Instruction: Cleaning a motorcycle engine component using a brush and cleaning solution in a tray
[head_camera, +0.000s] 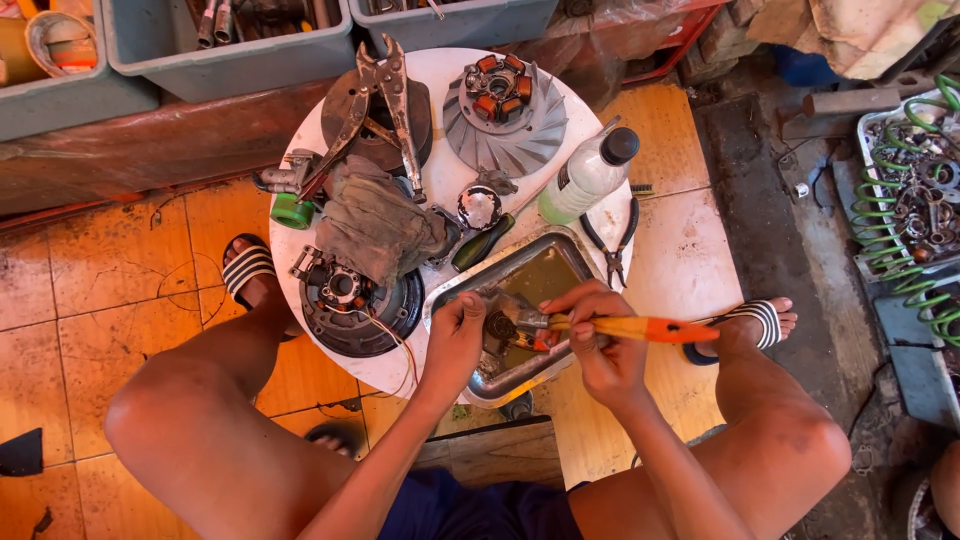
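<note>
Cleaning in progress: the left hand (455, 335) grips a small metal part (497, 327) over the steel tray (575, 262) at the near edge of the round white table (440, 180), while the right hand (597, 340) is closed around a yellow-and-orange brush (640, 328) touching it. Judged next need: turning the part to reach unbrushed faces. Around it lie a rag (375, 225), locking pliers (385, 100), a plastic bottle (590, 172); orange floor tiles (90, 290) below.

Worn orange floor tiles (90, 290), round white table (655, 270), grey bins (200, 60) behind, warm daylight.
</note>
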